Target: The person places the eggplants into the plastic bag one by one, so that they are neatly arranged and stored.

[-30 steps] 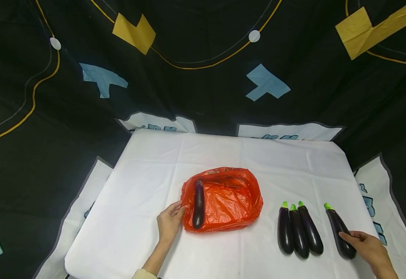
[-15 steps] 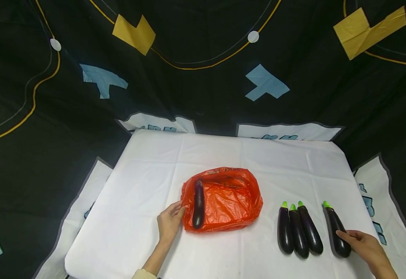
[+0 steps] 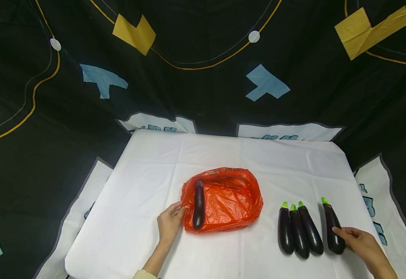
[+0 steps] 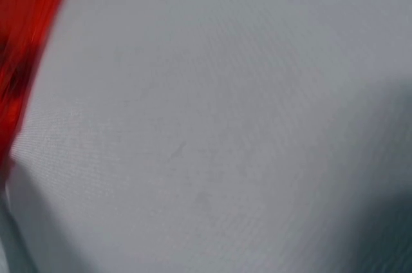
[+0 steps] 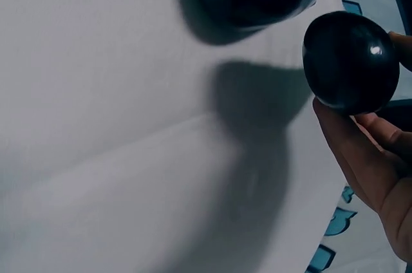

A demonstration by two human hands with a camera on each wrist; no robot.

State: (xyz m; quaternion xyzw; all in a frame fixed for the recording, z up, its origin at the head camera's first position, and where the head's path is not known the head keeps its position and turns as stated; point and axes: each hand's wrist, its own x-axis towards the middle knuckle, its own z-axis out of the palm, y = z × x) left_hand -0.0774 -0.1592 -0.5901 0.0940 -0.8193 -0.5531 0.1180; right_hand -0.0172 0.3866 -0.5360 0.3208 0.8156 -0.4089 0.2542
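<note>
A red plastic bag (image 3: 230, 201) lies spread with its mouth up in the middle of the table, one dark eggplant (image 3: 199, 205) inside along its left wall. My left hand (image 3: 169, 223) pinches the bag's left rim. To the right, my right hand (image 3: 360, 244) grips an eggplant with a green stem end (image 3: 332, 226) near its thick lower end. In the right wrist view that eggplant (image 5: 351, 62) appears end-on between thumb and fingers, its shadow set apart on the cloth. Three more eggplants (image 3: 298, 232) lie side by side just left of it.
A white cloth (image 3: 154, 162) covers the table. Dark fabric (image 3: 196, 97) with yellow and blue patches rises behind it. In the left wrist view, the red bag's edge (image 4: 26, 41) shows at the upper left.
My right hand has moved left with the eggplant, bringing it closer to the row of three and off the cloth. The left hand and the bag have stayed in place.
</note>
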